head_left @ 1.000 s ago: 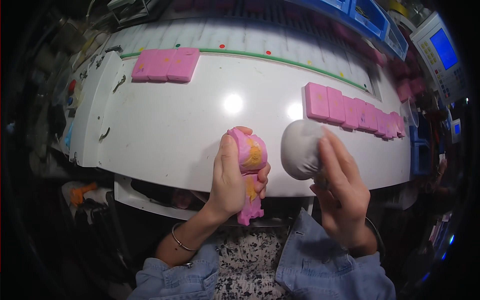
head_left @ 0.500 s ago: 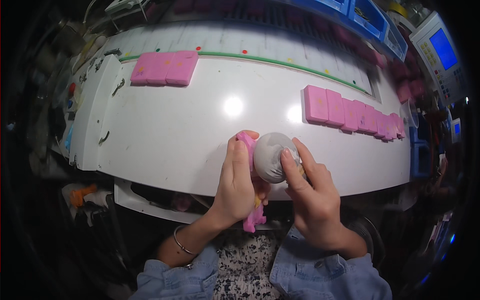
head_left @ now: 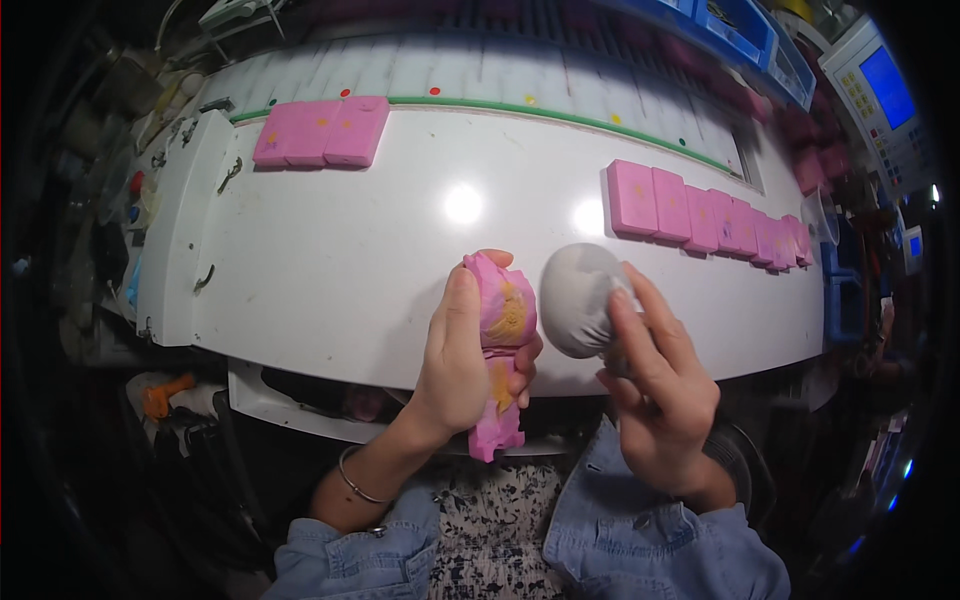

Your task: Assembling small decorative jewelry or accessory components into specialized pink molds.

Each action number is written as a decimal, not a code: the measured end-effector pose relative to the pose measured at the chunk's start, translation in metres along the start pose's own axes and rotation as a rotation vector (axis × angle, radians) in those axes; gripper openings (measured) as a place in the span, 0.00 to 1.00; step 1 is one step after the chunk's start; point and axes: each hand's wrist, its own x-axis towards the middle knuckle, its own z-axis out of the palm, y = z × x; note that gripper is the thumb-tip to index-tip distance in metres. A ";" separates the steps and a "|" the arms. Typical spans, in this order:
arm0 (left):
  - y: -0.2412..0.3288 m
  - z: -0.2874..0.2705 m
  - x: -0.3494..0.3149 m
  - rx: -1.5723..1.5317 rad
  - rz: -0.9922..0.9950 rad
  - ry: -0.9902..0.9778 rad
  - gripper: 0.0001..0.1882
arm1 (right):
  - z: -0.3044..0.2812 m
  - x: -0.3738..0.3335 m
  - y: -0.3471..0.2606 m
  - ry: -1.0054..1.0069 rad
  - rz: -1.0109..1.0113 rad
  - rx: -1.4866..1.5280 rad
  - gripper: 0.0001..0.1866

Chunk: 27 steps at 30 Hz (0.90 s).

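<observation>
Above the near edge of the white table (head_left: 330,270), my left hand (head_left: 455,355) is closed around a crumpled pink item (head_left: 497,420), like wrapping or moulded material with a yellow-tan patch on its face. Its ragged lower end hangs below my fingers. In my right hand (head_left: 655,390) is a round, grey-white, cloth-covered pad (head_left: 580,300), its gathered folds pinched between thumb and fingers. A small gap separates the pad from the pink item. What lies behind my right fingers is hidden.
Three pink blocks (head_left: 322,133) stand side by side at the far left. A row of several more pink blocks (head_left: 660,203) runs along the right. Behind them lies a green strip (head_left: 510,107). Blue bins (head_left: 745,40) and a device with a blue screen (head_left: 885,88) stand at the far right.
The pad in my right hand has moved right, away from the pink item. My left hand has turned, so the item's yellow-tan patch now shows.
</observation>
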 end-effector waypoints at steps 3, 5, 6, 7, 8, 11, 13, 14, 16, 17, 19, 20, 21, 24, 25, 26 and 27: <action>0.005 0.002 -0.003 -0.085 -0.070 -0.041 0.23 | 0.004 -0.004 0.006 0.222 -0.139 -0.053 0.31; 0.011 0.008 -0.004 0.059 -0.022 -0.020 0.23 | 0.007 -0.004 0.007 0.026 -0.302 -0.187 0.31; 0.012 0.010 -0.004 0.201 0.029 0.001 0.24 | 0.010 -0.005 0.007 0.013 -0.285 -0.199 0.30; 0.011 0.011 -0.004 0.200 0.023 -0.007 0.24 | 0.011 -0.006 0.007 -0.001 -0.268 -0.213 0.29; 0.010 0.007 -0.006 0.173 -0.033 -0.012 0.24 | 0.009 -0.004 0.007 -0.004 -0.271 -0.207 0.29; 0.007 -0.001 -0.003 0.095 -0.066 -0.039 0.23 | 0.003 -0.001 0.009 -0.080 -0.226 -0.115 0.27; 0.007 0.002 -0.002 0.046 -0.043 -0.069 0.23 | 0.009 -0.007 0.011 0.165 -0.176 -0.073 0.28; 0.009 0.008 -0.005 0.146 -0.025 -0.044 0.23 | 0.009 -0.011 0.010 0.106 -0.225 -0.147 0.30; 0.010 0.011 -0.004 0.211 -0.006 -0.020 0.24 | 0.012 -0.012 0.007 0.009 -0.234 -0.173 0.31; 0.008 0.009 -0.004 0.212 -0.007 -0.017 0.24 | 0.011 -0.009 0.010 -0.015 -0.250 -0.175 0.31; 0.004 0.004 -0.004 0.096 -0.079 -0.059 0.24 | 0.008 -0.008 0.011 -0.006 -0.198 -0.111 0.31; 0.004 0.003 -0.002 0.095 -0.079 -0.064 0.24 | 0.005 -0.007 0.011 0.006 -0.145 -0.058 0.31; 0.004 0.003 0.000 0.085 -0.071 -0.064 0.24 | 0.004 -0.008 0.011 0.007 -0.144 -0.063 0.31; 0.007 0.013 0.001 0.195 -0.037 -0.030 0.25 | 0.013 -0.017 0.013 0.075 -0.186 -0.162 0.32; 0.007 0.018 0.000 0.315 -0.009 0.011 0.26 | 0.009 -0.014 0.013 0.077 -0.182 -0.170 0.32; 0.004 0.013 -0.001 0.270 -0.046 0.011 0.26 | 0.004 -0.009 0.010 -0.014 -0.170 -0.145 0.32; -0.001 0.009 0.001 0.268 -0.044 0.014 0.26 | 0.002 -0.005 0.010 -0.105 -0.157 -0.119 0.32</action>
